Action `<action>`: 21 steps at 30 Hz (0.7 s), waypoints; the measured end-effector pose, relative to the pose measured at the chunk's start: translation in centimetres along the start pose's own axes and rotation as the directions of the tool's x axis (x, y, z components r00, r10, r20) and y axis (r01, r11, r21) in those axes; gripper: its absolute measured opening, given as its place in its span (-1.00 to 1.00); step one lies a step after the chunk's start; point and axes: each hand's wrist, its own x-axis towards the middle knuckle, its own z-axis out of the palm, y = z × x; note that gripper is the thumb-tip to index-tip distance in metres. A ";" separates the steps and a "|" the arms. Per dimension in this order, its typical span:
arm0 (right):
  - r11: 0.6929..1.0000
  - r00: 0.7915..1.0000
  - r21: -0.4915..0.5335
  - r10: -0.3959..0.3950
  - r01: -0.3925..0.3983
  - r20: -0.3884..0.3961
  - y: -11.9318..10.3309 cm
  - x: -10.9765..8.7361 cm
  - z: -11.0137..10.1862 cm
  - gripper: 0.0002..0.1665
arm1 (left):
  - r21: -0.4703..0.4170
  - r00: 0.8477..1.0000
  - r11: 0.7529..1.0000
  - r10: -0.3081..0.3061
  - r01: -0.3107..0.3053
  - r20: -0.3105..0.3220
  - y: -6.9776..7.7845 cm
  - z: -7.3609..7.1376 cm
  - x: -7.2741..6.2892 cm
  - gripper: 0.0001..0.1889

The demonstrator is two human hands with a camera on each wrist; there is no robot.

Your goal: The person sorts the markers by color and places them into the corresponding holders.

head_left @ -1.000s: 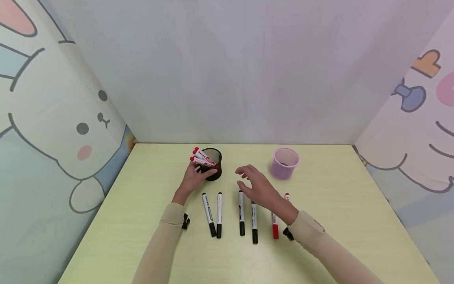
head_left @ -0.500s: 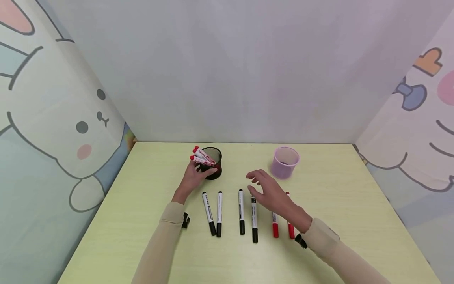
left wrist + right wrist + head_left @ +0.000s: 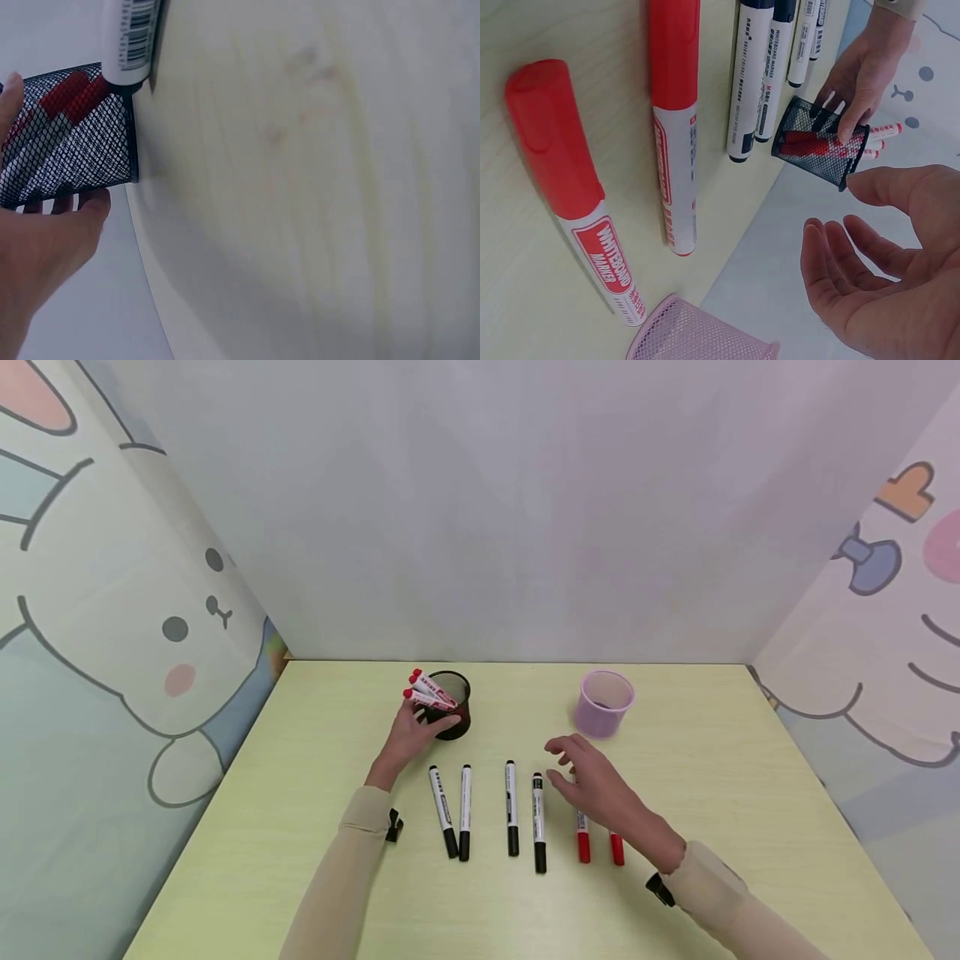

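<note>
My left hand grips the black mesh pen cup from its left side, thumb across the front. Several red-capped whiteboard markers lean in that cup, caps down as the left wrist view shows. My right hand hovers over the right-hand markers, fingers loosely curved and holding nothing. Below it lie two red whiteboard markers, the left one and the right one, partly hidden by the hand in the head view. In the right wrist view both red markers show fully or nearly so, apart from the fingers.
A pink-purple mesh pen cup stands at the back right of the table. Several black whiteboard markers, one of them a black marker, lie in a row across the middle. Cartoon-printed curtains flank the table.
My right hand has moved right and toward me, from over the black markers to over the red ones. The left hand has kept its grip on the black cup.
</note>
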 end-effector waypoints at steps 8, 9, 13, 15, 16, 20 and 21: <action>0.997 0.998 -0.033 0.063 -0.064 -0.016 0.3 -1.4 -0.5 -0.54 | 0.004 1.000 1.000 -0.019 0.019 -0.004 0.0 0.1 0.0 -0.06; 0.997 0.997 -0.036 0.071 -0.072 -0.021 0.4 -1.5 -0.5 -0.54 | -0.002 1.000 1.000 -0.021 0.021 -0.003 0.0 0.1 0.0 -0.06; 0.992 0.993 -0.049 0.116 -0.117 -0.033 0.7 -2.0 -0.6 -0.55 | -0.008 1.000 1.000 -0.023 0.023 0.002 0.0 0.0 0.0 -0.07; 0.989 0.990 -0.048 0.140 -0.141 -0.029 0.8 -2.2 -0.8 -0.56 | -0.010 1.000 1.000 -0.030 0.030 0.005 0.0 0.0 0.0 -0.08; 0.987 0.988 -0.048 0.154 -0.155 -0.024 0.9 -2.3 -0.8 -0.56 | -0.011 0.999 0.999 -0.035 0.035 0.006 0.1 0.1 0.0 -0.08; 0.973 0.973 -0.049 0.229 -0.227 0.024 0.9 -2.7 -0.9 -0.56 | -0.012 0.998 0.998 -0.067 0.067 0.012 0.9 0.0 -0.3 -0.08; 0.967 0.967 -0.052 0.251 -0.249 0.036 0.8 -2.8 -0.9 -0.55 | -0.010 0.997 0.997 -0.071 0.071 0.014 1.2 0.0 -0.5 -0.09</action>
